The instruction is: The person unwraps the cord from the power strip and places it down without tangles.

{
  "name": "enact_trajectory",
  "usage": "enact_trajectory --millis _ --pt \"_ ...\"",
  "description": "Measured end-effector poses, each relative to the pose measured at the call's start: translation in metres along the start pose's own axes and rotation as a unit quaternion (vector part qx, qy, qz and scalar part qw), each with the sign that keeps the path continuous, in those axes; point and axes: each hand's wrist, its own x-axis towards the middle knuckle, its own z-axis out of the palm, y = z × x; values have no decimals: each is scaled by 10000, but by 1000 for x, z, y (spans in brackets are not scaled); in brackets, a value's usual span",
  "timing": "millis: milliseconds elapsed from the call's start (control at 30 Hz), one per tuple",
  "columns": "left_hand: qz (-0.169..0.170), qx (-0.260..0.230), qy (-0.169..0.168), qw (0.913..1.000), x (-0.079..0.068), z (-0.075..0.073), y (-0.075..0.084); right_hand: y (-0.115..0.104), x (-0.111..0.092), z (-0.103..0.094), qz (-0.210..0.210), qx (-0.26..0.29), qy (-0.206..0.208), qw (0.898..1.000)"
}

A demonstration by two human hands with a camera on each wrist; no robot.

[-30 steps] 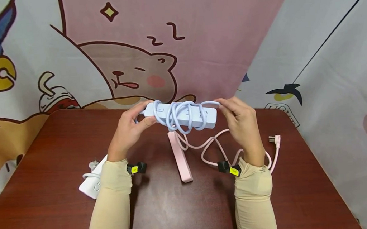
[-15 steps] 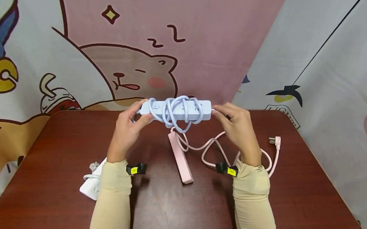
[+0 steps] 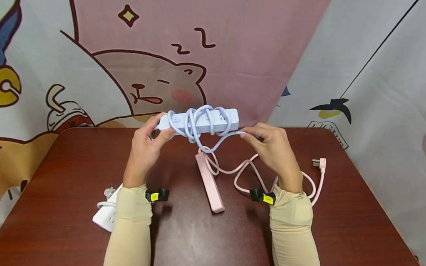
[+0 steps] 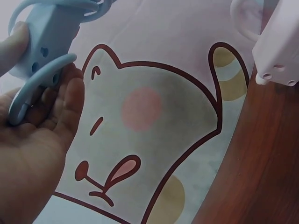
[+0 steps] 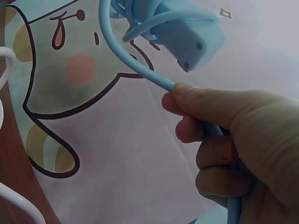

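A light-blue power strip (image 3: 217, 118) is held up above the table's far edge, its own cord wound several times around it. At its left end my left hand (image 3: 146, 148) grips the strip between thumb and fingers; the left wrist view shows the thumb on one side of the strip (image 4: 49, 35). My right hand (image 3: 274, 149) pinches the light-blue cord (image 3: 222, 139) just right of the strip's other end. In the right wrist view the cord (image 5: 135, 65) runs from the wrapped strip into the thumb and fingertips, then out below the curled fingers.
On the brown table (image 3: 192, 251) below lies a pink power strip (image 3: 210, 183), its pink cord (image 3: 238, 170) looping right to a plug (image 3: 322, 165). A white power strip (image 3: 107, 216) lies partly behind the left sleeve. A cartoon-printed curtain (image 3: 250, 34) hangs behind the table.
The light-blue strip has shifted left and slightly up with my left hand. My right hand has moved left and a little down, and a loop of cord now hangs lower between strip and hand.
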Motion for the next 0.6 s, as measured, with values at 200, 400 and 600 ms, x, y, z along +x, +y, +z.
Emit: enact_trajectory --millis 200,400,600 --pt "-15 38 126 9999 0 -1 0 -3 -1 0 -117 -39 -190 9997" --pt "-46 131 217 9997 0 -3 -3 -5 -2 -2 -187 23 -291 9994" --pt "-51 139 237 9996 1 -3 -5 -8 -2 -6 -290 292 -286 9987"
